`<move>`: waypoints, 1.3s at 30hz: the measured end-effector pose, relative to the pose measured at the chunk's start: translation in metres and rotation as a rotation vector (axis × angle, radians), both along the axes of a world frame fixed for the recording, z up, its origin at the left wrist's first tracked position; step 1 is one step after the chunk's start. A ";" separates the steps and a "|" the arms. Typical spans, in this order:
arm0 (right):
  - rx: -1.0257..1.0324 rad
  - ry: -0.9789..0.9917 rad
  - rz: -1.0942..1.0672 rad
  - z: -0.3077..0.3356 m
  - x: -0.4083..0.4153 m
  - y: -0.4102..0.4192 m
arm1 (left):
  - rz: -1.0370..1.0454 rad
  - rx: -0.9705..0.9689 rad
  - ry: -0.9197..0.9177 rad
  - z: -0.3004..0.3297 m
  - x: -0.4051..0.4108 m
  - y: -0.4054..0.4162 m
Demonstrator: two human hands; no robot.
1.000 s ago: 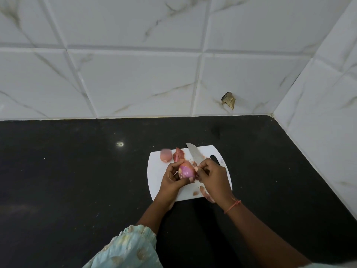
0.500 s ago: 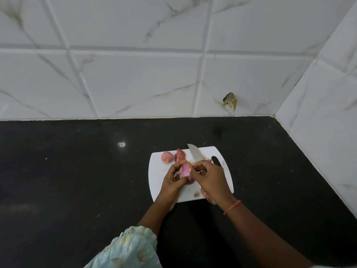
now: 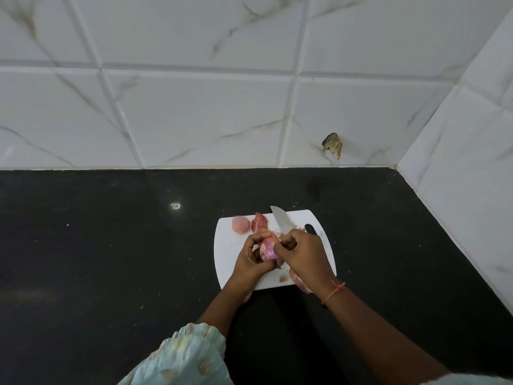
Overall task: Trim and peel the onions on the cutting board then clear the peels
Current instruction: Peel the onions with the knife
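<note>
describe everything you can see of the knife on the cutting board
The steel-bladed kitchen knife lies flat on the far part of the white plastic cutting board, beside the board's slot grip. Its broad, pale grey blade runs diagonally, with the pointed tip aimed away from the person and reaching just past the board's far edge. The handle end is hidden behind the right hand, so its look cannot be told, nor whether the hand touches it. Pink onion peel scraps lie left of the blade.

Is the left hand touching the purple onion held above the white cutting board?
Touching. The head view shows the left hand curled around the purple onion.
</note>
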State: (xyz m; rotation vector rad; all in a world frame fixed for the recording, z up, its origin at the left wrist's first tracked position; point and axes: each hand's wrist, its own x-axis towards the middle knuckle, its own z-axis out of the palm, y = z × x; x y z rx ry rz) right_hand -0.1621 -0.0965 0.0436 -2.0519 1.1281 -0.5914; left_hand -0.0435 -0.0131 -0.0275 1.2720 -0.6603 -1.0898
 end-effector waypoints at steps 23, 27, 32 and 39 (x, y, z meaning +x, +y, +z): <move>-0.092 0.072 0.034 0.003 0.002 0.000 | -0.023 -0.022 0.065 0.004 0.000 0.000; -0.114 0.060 0.031 0.003 -0.002 -0.001 | -0.016 -0.027 0.073 0.004 0.000 0.001; -0.053 0.010 0.040 -0.001 -0.005 -0.004 | -0.002 -0.014 0.086 0.005 0.001 0.000; 0.008 0.068 0.150 -0.001 -0.004 -0.004 | -0.012 -0.031 0.089 0.004 0.000 0.000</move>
